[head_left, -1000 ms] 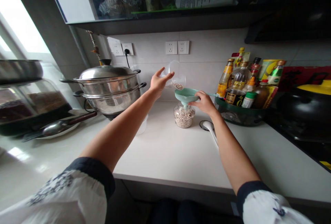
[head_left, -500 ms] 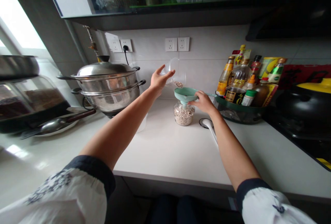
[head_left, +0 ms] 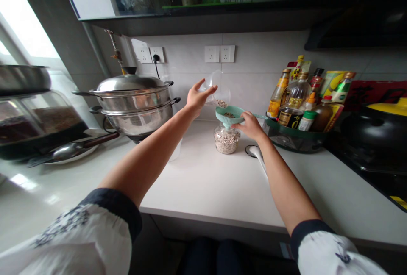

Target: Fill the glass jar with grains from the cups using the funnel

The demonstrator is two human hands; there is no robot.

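Observation:
My left hand (head_left: 199,97) grips a clear plastic tub (head_left: 224,90), tilted to the right with pale flakes (head_left: 221,103) at its lower rim. Just below that rim is a green funnel (head_left: 229,116), with some flakes lying in its bowl. My right hand (head_left: 251,126) is closed on the funnel's right side. The funnel's spout sits in the mouth of a clear jar (head_left: 227,139), which stands upright on the counter and holds many of the same flakes. To the jar's right lies a white spoon (head_left: 259,158), over a dark-rimmed round piece (head_left: 249,151).
A steel steamer pot (head_left: 133,105) stands at left, beside a ladle (head_left: 70,151) on a plate. A dark green basket (head_left: 299,141) with several bottles is at right, near a black pot (head_left: 375,126). An upper cabinet (head_left: 203,25) overhangs the counter (head_left: 206,190).
More flakes now show in the funnel's bowl, fallen from the tilted tub. Both hands keep their holds; the view has shifted slightly.

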